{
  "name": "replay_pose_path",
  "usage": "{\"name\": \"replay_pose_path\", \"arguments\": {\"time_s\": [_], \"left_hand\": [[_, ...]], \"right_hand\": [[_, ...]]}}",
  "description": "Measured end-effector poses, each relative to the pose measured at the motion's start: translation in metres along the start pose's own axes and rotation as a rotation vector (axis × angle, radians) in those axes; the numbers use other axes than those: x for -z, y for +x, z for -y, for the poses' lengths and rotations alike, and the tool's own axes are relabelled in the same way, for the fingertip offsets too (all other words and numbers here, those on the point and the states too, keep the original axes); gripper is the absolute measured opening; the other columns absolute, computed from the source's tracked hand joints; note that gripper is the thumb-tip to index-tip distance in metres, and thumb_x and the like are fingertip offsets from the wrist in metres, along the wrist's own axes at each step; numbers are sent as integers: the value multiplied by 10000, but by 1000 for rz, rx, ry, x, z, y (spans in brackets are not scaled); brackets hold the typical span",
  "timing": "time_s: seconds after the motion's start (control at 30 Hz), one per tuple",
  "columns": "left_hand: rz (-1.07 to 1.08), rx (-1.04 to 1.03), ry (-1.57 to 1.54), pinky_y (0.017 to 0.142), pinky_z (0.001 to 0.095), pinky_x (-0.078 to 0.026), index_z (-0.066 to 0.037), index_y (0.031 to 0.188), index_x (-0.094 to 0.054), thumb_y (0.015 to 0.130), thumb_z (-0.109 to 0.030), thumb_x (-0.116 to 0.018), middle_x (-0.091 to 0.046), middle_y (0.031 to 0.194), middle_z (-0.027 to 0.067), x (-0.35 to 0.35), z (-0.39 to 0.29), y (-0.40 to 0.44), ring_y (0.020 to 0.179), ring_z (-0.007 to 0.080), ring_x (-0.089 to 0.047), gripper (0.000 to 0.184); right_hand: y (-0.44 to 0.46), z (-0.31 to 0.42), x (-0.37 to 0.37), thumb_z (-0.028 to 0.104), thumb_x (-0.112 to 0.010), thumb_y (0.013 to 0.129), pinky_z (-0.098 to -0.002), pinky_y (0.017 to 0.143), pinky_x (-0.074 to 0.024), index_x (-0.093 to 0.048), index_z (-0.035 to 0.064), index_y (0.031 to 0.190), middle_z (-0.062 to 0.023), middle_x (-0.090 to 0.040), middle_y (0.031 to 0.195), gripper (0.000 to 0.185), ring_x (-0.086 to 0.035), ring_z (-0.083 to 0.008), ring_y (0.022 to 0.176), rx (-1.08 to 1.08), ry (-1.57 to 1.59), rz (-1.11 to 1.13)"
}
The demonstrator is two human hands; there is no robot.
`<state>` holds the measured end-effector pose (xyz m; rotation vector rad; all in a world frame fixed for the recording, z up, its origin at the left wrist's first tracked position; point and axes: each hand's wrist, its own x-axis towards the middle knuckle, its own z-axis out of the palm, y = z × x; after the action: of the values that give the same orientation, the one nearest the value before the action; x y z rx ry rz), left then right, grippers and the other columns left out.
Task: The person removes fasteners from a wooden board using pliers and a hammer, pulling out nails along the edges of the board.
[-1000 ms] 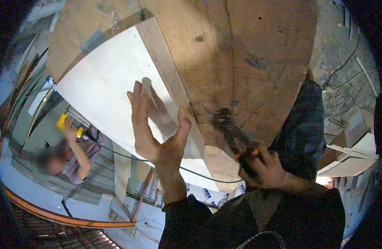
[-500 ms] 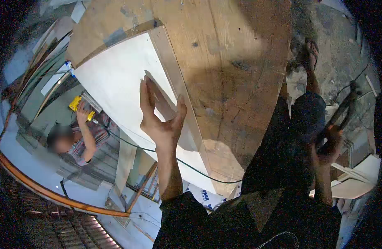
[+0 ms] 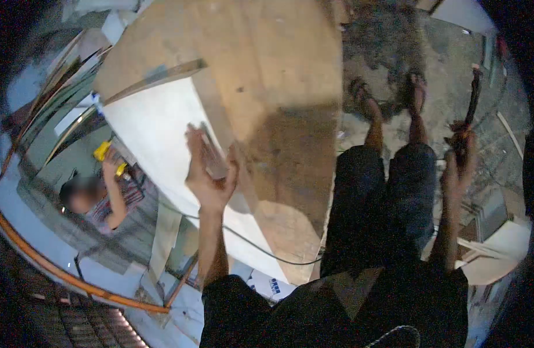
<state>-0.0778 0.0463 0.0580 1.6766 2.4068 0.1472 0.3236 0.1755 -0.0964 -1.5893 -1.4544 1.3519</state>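
My left hand [image 3: 209, 180] is raised over a white board [image 3: 157, 127], its fingers and thumb spread apart with nothing visible in them. Its shadow falls on the board, and I cannot tell whether the fingertips touch it. The board lies on a large brown plywood table [image 3: 278, 64], with a brown strip [image 3: 204, 101] along its edge. Out to the right, past the table, my right hand [image 3: 459, 153] is closed around a long dark tool [image 3: 473, 101] pointing away from me. Blur hides the tool's exact kind.
A dark cable [image 3: 261, 255] crosses the board near my body. At left, another person [image 3: 119, 200] holds a yellow power tool [image 3: 111, 156]. Long strips [image 3: 61, 95] lean behind them. Offcuts [image 3: 493, 249] lie at lower right, on a stained concrete floor [image 3: 388, 40].
The view has shifted, so the table sits further left and both my legs show. My right hand has swung outward with the dark tool. My left hand stays spread above the board.
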Motion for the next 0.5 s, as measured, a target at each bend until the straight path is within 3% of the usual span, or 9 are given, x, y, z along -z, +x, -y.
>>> {"name": "replay_pose_path", "arguments": {"time_s": [0.07, 0.1, 0.13, 0.17, 0.2, 0.23, 0.33, 0.4, 0.5], "left_hand": [[37, 173, -64, 1005, 383, -360, 68, 1326, -327, 740, -219, -698, -410, 1310, 282, -1, 12, -13, 1216, 335, -433, 750], [15, 117, -86, 1003, 384, -362, 72, 1333, -310, 732, -196, -695, -408, 1320, 268, -3, 11, -10, 1219, 331, -431, 762], [-1, 108, -150, 1002, 382, -360, 80, 1334, -300, 726, -167, -685, -396, 1336, 256, -2, 6, -9, 1226, 330, -422, 761], [1, 109, -111, 1002, 381, -356, 85, 1332, -299, 717, -132, -678, -379, 1352, 250, -3, 5, -11, 1246, 330, -396, 755], [4, 140, -131, 1010, 390, -343, 77, 1337, -295, 723, -115, -673, -365, 1365, 246, -3, -6, -6, 1259, 331, -379, 746], [-27, 140, -159, 1022, 398, -325, 70, 1331, -310, 729, -111, -668, -373, 1362, 237, -2, -12, -1, 1260, 328, -377, 723], [-174, 155, -284, 1044, 405, -294, 56, 1316, -347, 742, -111, -660, -397, 1347, 220, -12, -17, -6, 1255, 321, -383, 675], [-325, 124, -389, 1056, 397, -279, 42, 1282, -397, 758, -128, -652, -432, 1312, 206, -25, -32, -7, 1237, 306, -401, 607], [-391, 124, -280, 1040, 401, -307, 48, 1274, -400, 770, -128, -633, -447, 1294, 216, -38, -48, -16, 1207, 311, -433, 582]], "right_hand": [[-17, 5, -3, 82, -552, 796, -355, 910, -415, -512, 22, 1157, -125, -540, 1175, 367, -529, -251, 1028, 21, 3, 56], [-31, -20, 7, 80, -580, 789, -346, 902, -420, -514, 45, 1153, -105, -532, 1171, 371, -517, -244, 1036, -436, -84, 85], [-28, -21, 0, 42, -571, 784, -330, 905, -414, -526, 61, 1150, -93, -554, 1121, 369, -507, -217, 1050, -519, -49, 102], [-16, 4, -19, 19, -555, 790, -299, 895, -402, -564, 55, 1079, -72, -576, 1058, 291, -511, -186, 1035, -506, 235, 140], [-7, 13, -25, -32, -525, 760, -277, 874, -395, -581, 38, 1010, -55, -589, 1021, 265, -520, -167, 1012, -503, 263, 339], [-15, -7, -30, -52, -502, 715, -266, 859, -394, -585, 35, 963, -48, -592, 1021, 276, -530, -159, 989, -386, 456, 380], [-26, 30, -30, -101, -508, 649, -298, 938, -363, -553, 13, 1125, -65, -582, 1103, 491, -520, -184, 1054, -249, 257, 508], [-36, 38, -30, -102, -503, 657, -298, 947, -357, -523, 22, 1172, -53, -570, 1131, 530, -496, -171, 1088, -424, 372, 508], [-55, 30, -23, -93, -524, 669, -282, 933, -358, -472, 29, 1239, -39, -547, 1152, 585, -481, -159, 1084, -403, 348, 568]]}}
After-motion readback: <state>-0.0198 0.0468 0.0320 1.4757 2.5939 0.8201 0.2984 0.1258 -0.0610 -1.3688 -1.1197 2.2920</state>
